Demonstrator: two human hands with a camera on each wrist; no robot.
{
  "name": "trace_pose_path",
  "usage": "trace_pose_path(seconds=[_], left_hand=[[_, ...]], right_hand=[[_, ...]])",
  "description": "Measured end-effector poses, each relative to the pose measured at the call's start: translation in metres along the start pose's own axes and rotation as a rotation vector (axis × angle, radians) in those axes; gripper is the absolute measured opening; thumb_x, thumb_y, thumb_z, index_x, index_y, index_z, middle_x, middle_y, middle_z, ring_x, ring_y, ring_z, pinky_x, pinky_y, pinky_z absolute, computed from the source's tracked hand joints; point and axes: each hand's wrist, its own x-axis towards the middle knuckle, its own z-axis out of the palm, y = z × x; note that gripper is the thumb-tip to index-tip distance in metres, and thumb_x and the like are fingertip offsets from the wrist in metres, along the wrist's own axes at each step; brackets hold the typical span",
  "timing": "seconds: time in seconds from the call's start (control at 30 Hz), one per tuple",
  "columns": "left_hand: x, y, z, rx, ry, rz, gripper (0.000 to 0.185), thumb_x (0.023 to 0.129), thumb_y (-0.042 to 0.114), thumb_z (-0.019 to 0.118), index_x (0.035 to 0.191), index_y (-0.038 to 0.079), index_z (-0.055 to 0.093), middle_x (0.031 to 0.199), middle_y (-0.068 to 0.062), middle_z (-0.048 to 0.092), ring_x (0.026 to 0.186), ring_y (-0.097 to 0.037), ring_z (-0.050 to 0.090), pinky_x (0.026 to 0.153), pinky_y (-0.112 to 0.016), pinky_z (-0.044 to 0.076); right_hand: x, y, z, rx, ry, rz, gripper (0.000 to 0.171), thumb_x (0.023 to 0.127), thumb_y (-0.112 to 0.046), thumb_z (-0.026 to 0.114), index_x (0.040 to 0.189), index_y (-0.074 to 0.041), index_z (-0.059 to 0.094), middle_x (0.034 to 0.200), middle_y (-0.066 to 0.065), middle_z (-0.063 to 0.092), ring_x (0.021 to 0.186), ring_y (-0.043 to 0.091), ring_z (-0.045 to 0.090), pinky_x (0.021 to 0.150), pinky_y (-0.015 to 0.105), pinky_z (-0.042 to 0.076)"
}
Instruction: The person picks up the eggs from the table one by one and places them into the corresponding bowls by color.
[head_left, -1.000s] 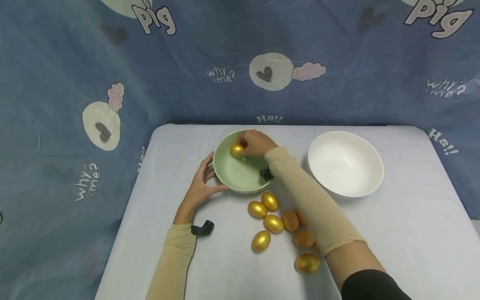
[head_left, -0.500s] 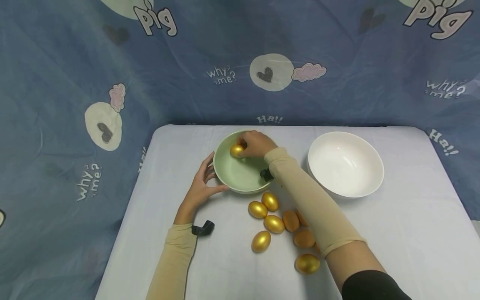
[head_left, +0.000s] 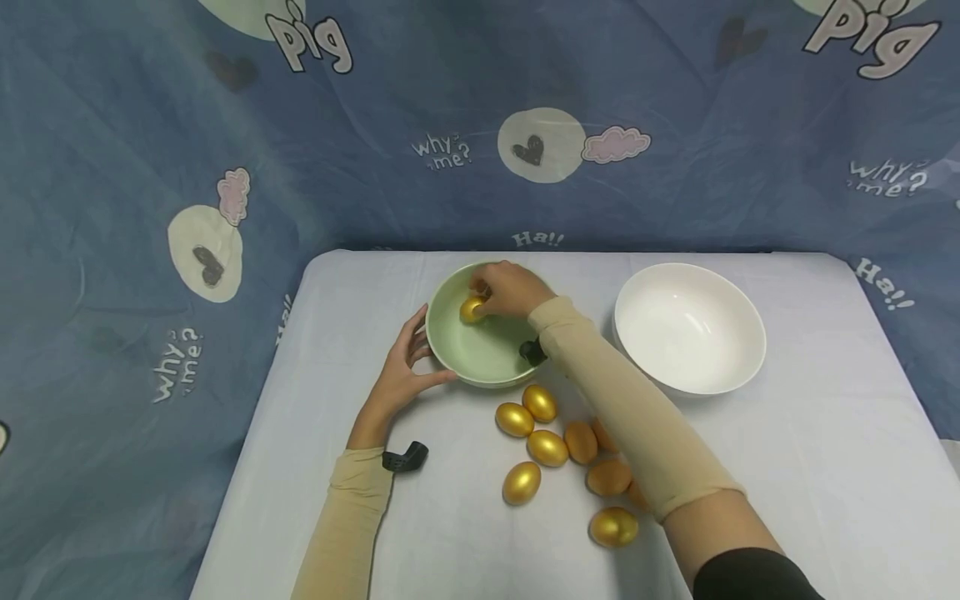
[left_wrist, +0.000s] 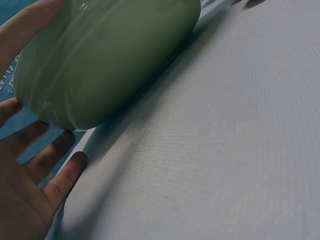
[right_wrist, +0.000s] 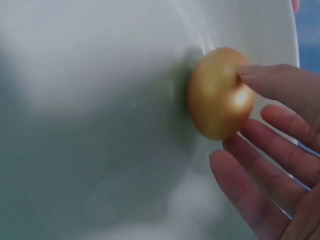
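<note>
Table under pale cloth. Green bowl at centre-left, left hand flat against its outer wall, fingers straight. Right hand inside bowl, fingers relaxed, one fingertip touching gold egg lying on inner slope

A gold egg is gleaming metallic yellow against the pale sage-green bowl. Beside it, a plain white bowl is showing a glossy inside. On the pale lavender-grey counter, five more gold eggs are shining beside matt brown eggs. Beige sleeves are covering both forearms, with a black cuff showing on the right upper arm. Behind, a dusky blue backdrop cloth is carrying cream circles with dark hearts, pink clouds, and whitish lettering reading "pig", "why me?" and "Ha!!".
</note>
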Motion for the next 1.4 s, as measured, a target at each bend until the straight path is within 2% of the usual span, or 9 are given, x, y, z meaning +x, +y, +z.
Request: trace_pose_path(seconds=[0.2, 0.4, 0.57, 0.7, 0.93, 1.13, 1.3, 1.4], left_hand=[[0.001, 0.0, -0.002, 0.002, 0.006, -0.002, 0.118, 0.075, 0.0, 0.091, 0.166, 0.025, 0.02, 0.171, 0.001, 0.026, 0.15, -0.033, 0.042, 0.115, -0.034, 0.049], [0.001, 0.001, 0.0, 0.002, 0.004, -0.015, 0.12, 0.073, -0.006, 0.09, 0.167, 0.017, 0.017, 0.173, -0.006, 0.023, 0.151, -0.039, 0.039, 0.116, -0.048, 0.048], [-0.001, 0.021, 0.004, -0.012, -0.001, -0.031, 0.117, 0.074, 0.001, 0.092, 0.166, 0.009, 0.018, 0.172, -0.011, 0.025, 0.15, -0.041, 0.039, 0.117, -0.049, 0.047], [-0.002, 0.03, 0.004, -0.021, -0.004, -0.044, 0.116, 0.075, 0.004, 0.092, 0.166, 0.01, 0.019, 0.172, -0.01, 0.026, 0.151, -0.04, 0.039, 0.118, -0.05, 0.046], [0.0, -0.001, 0.001, 0.007, 0.02, -0.02, 0.118, 0.074, 0.008, 0.094, 0.165, 0.028, 0.021, 0.171, 0.002, 0.028, 0.15, -0.03, 0.042, 0.115, -0.036, 0.049], [0.0, -0.001, 0.001, 0.005, 0.008, 0.005, 0.117, 0.075, 0.004, 0.092, 0.166, 0.026, 0.021, 0.171, 0.003, 0.028, 0.15, -0.032, 0.042, 0.113, -0.032, 0.05], [0.0, -0.002, 0.001, 0.011, 0.009, 0.007, 0.118, 0.075, 0.003, 0.092, 0.166, 0.027, 0.021, 0.171, 0.002, 0.027, 0.15, -0.032, 0.042, 0.113, -0.032, 0.05], [0.0, -0.002, 0.002, 0.018, 0.013, 0.0, 0.119, 0.074, 0.001, 0.092, 0.166, 0.027, 0.021, 0.171, 0.002, 0.027, 0.15, -0.032, 0.042, 0.114, -0.035, 0.05]], right_hand=[[-0.006, -0.004, -0.005, 0.011, -0.005, -0.043, 0.046, 0.09, -0.031, 0.082, 0.127, -0.007, 0.07, 0.126, 0.009, 0.073, 0.113, 0.023, 0.071, 0.1, 0.038, 0.058], [-0.023, -0.005, -0.011, 0.091, 0.015, -0.068, 0.051, 0.088, -0.032, 0.083, 0.129, -0.006, 0.069, 0.127, 0.009, 0.073, 0.114, 0.024, 0.07, 0.103, 0.039, 0.057], [-0.042, -0.003, -0.015, 0.153, 0.07, -0.115, 0.051, 0.088, -0.032, 0.083, 0.128, -0.004, 0.068, 0.126, 0.01, 0.073, 0.115, 0.026, 0.07, 0.105, 0.044, 0.056], [-0.06, -0.005, -0.016, 0.189, 0.117, -0.154, 0.047, 0.088, -0.032, 0.084, 0.124, -0.005, 0.069, 0.124, 0.01, 0.074, 0.114, 0.026, 0.07, 0.107, 0.048, 0.055], [-0.093, -0.021, -0.01, 0.171, 0.166, -0.242, 0.042, 0.087, -0.032, 0.085, 0.122, -0.013, 0.072, 0.12, 0.004, 0.076, 0.113, 0.018, 0.071, 0.106, 0.038, 0.056], [-0.131, -0.034, 0.002, 0.18, 0.151, -0.292, 0.041, 0.087, -0.03, 0.085, 0.123, -0.015, 0.071, 0.119, 0.0, 0.075, 0.106, 0.013, 0.071, 0.083, 0.026, 0.063], [-0.158, -0.036, 0.019, 0.185, 0.124, -0.348, 0.04, 0.088, -0.029, 0.083, 0.124, -0.015, 0.071, 0.118, -0.001, 0.075, 0.096, 0.014, 0.071, 0.084, 0.032, 0.063], [-0.172, -0.035, 0.03, 0.171, 0.099, -0.352, 0.039, 0.088, -0.031, 0.083, 0.123, -0.017, 0.071, 0.112, -0.004, 0.074, 0.084, 0.016, 0.068, 0.078, 0.031, 0.061]])
